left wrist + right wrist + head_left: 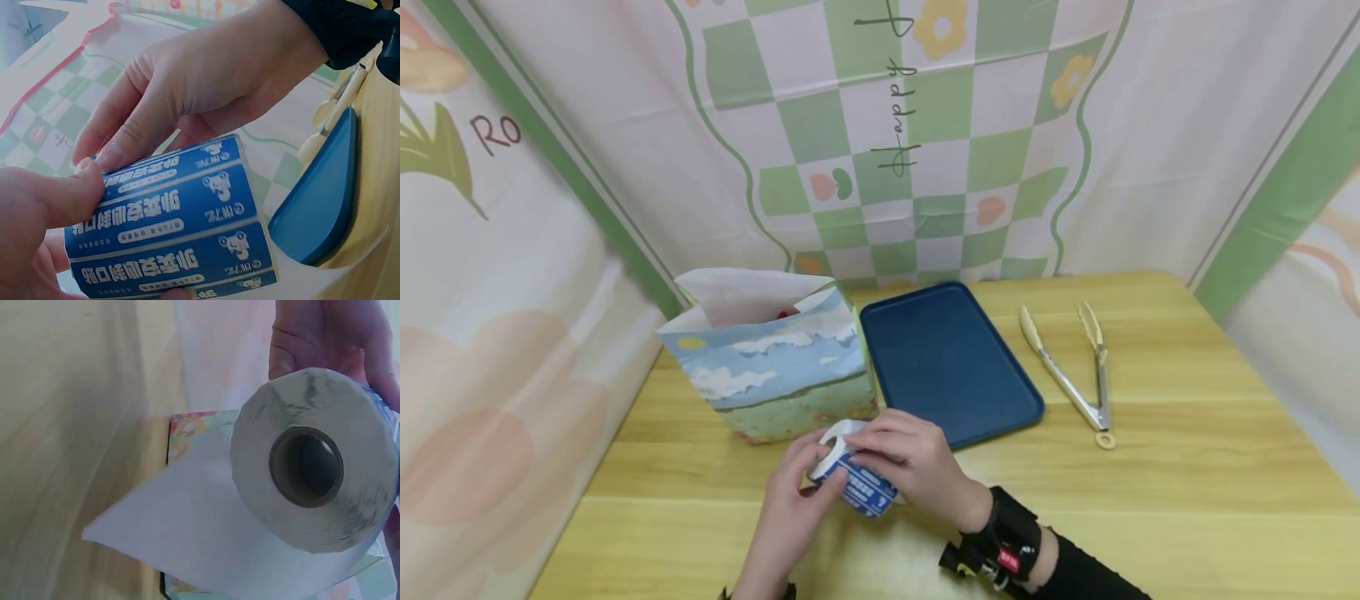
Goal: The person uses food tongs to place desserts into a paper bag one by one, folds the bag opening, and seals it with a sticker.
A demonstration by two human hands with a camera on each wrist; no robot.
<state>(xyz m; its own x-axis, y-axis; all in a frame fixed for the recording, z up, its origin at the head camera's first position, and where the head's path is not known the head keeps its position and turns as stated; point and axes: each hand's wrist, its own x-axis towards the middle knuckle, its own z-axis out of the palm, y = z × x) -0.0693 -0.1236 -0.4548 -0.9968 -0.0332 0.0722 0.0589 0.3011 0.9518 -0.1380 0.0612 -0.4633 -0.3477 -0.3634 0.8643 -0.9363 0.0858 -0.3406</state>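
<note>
A roll of blue sticker labels (867,492) with white printing is held above the table's near part. My left hand (792,492) grips it from the left, thumb over the printed side. My right hand (913,460) reaches in from the right. In the left wrist view its thumb and fingertips pinch at a label edge beside my left thumb; how much of the label is lifted is hidden. The right wrist view shows the roll's white end face (256,444) with a hollow cardboard core, and a loose white backing strip (181,515) hanging from it.
A paper bag (782,379) printed with sky and meadow stands open-topped behind the hands, something red just visible inside. Beside it lies a dark blue tray (951,362). Metal tongs (1071,392) lie spread at the right. A patterned cloth (880,167) hangs behind the table.
</note>
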